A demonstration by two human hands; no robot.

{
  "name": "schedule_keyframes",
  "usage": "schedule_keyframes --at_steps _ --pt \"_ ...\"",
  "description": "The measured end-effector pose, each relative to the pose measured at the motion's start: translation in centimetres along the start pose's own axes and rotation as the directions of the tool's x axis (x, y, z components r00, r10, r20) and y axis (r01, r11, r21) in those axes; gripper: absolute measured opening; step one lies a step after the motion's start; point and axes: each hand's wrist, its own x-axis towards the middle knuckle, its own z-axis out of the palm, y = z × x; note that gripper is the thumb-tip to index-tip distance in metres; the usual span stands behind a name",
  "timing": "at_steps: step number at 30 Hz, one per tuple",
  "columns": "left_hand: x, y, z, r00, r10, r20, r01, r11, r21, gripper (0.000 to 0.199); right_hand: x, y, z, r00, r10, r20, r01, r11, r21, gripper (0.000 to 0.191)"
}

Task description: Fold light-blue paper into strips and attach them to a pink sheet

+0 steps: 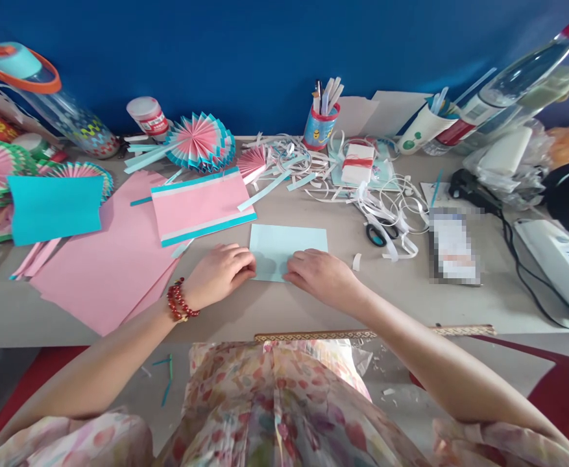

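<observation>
A pale blue paper rectangle (289,241) lies flat on the table (245,311) before me. At its lower left edge, my left hand (220,274) pinches the paper, fingers curled together, red beads round the wrist. My right hand (320,275) has its fingers bent and pressed together on the lower right part of the sheet. The thumbs are largely hidden. Behind my left hand lies a pink card (201,207) with white and blue bands.
Large pink sheets (99,259) and a teal sheet (55,206) are at left. Paper fans (201,144), white strips (289,155) and a pen cup (320,126) line the back. Black-handled scissors (375,235), a phone (454,250) and a power strip (556,259) are at right.
</observation>
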Motion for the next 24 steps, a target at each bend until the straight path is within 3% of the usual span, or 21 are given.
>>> schedule_keyframes --at_steps 8,10,13,15,19,24 --pt "-0.4 0.5 0.1 0.998 0.023 -0.050 -0.017 0.993 0.117 0.014 -0.1 0.2 0.5 0.999 -0.012 -0.046 0.011 1.000 -0.013 0.025" --pt "-0.6 0.7 0.3 0.992 0.109 -0.059 -0.093 0.970 0.225 0.018 -0.1 0.1 0.4 0.999 -0.005 -0.034 0.005 1.000 -0.009 0.024" --pt "-0.7 1.0 0.6 0.956 0.293 0.015 -0.282 0.904 0.322 0.029 0.1 -0.1 0.2 1.000 0.000 -0.017 0.000 1.000 0.003 0.025" --pt "-0.7 1.0 0.8 0.936 0.350 0.047 -0.346 0.881 0.324 0.030 0.1 -0.2 0.1 1.000 -0.001 -0.021 0.001 1.000 0.010 0.025" --pt "-0.5 0.8 1.0 0.935 0.351 0.044 -0.347 0.888 0.302 0.031 -0.5 0.0 -0.1 0.999 0.032 -0.035 -0.030 0.999 0.043 0.024" --pt "-0.5 0.5 1.0 0.937 0.347 0.027 -0.344 0.910 0.229 0.034 -2.7 1.8 -0.3 0.992 0.116 -0.046 -0.103 0.969 0.223 0.014"
